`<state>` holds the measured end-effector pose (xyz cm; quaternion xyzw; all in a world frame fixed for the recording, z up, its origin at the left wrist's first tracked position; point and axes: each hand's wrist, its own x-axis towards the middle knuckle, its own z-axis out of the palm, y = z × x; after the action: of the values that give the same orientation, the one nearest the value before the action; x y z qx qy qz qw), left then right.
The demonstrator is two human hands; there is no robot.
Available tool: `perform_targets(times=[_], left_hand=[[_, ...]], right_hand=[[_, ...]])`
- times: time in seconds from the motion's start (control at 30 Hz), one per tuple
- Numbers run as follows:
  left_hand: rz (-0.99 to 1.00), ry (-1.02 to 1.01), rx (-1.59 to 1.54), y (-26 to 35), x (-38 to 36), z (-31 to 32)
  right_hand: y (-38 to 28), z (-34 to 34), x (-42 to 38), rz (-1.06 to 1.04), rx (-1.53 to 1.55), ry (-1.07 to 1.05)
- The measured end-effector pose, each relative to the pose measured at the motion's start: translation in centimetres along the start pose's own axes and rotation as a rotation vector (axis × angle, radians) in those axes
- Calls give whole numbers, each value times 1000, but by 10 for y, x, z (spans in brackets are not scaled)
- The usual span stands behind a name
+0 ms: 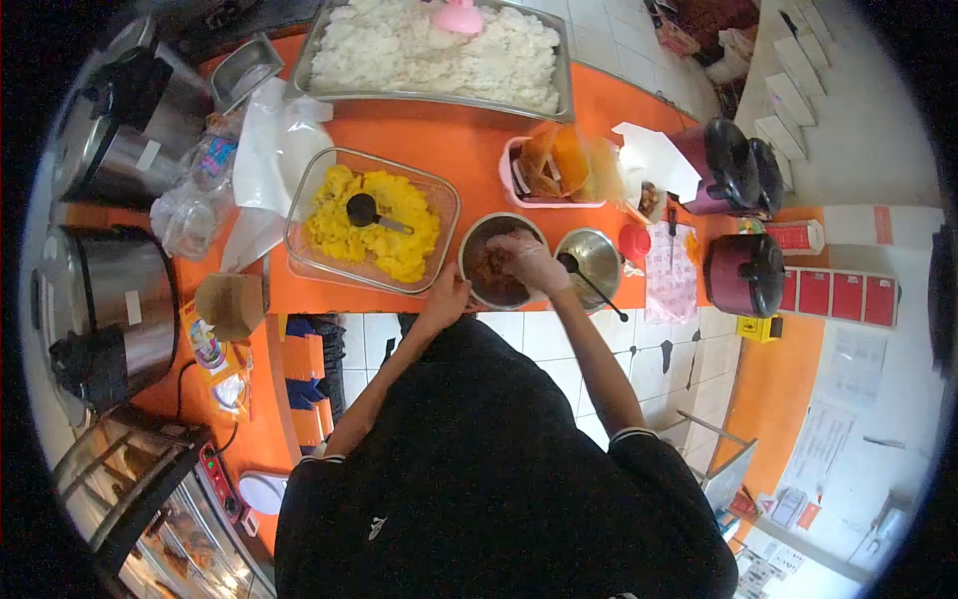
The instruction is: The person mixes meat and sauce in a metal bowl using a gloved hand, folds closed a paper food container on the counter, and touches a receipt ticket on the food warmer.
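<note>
The right hand (534, 262), in a clear plastic glove, reaches down into a round metal bowl (479, 232) with its fingertips in a brown, chunky food (489, 270). The fingers bend downward, but I cannot tell whether this grip is pinching a portion or only pressing into it. The bare left hand (449, 296) is at the bowl's left side, thumb up by the rim; whether that grip is clamped on the wall or just resting against it is unclear.

The food looks soft, moist and probably slippery through the plastic, so gathering from below with all 5 fingertips should hold it better than a 2-finger pinch. The bowl seems stiff and fairly light, likely to slide or turn if pushed; its rim and outer wall are the sure places to hold.

The bowl sits at the near edge of the orange counter (399, 130). Just right of it is a 2nd metal bowl (597, 250) with a dark-handled ladle (599, 289). To the left, a clear container (297, 262) holds yellow food (419, 240) and a black scoop (362, 208). Beyond stands a large tray (439, 98) of white rice (439, 60).
</note>
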<state>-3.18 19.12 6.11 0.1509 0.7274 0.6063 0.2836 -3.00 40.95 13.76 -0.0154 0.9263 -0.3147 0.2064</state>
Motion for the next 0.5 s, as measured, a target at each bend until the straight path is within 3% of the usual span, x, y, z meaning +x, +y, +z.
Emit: perform_targets(times=[0.1,0.2,0.27,0.3,0.37,0.4,0.47,0.5], left_hand=[[-97,-30,-179,-24,6,8],[-218,-39,-183,26,-2,-2],[-317,-90,-201,20,1,-1],[-317,-88,-200,19,1,-1],[-84,-1,69,18,-1,-2],[-84,2,74,22,-3,-5],[-122,-2,37,35,-3,-6],[-124,1,32,34,-4,-5]], right_hand=[[-26,-15,-16,-56,-20,104],[-25,14,-21,-32,-123,83],[-36,39,-14,253,-304,44],[-26,45,-9,250,-304,44],[-3,52,7,109,-326,117],[5,40,12,105,-322,118],[23,6,13,-83,-183,-158],[6,-9,9,-84,-185,-163]])
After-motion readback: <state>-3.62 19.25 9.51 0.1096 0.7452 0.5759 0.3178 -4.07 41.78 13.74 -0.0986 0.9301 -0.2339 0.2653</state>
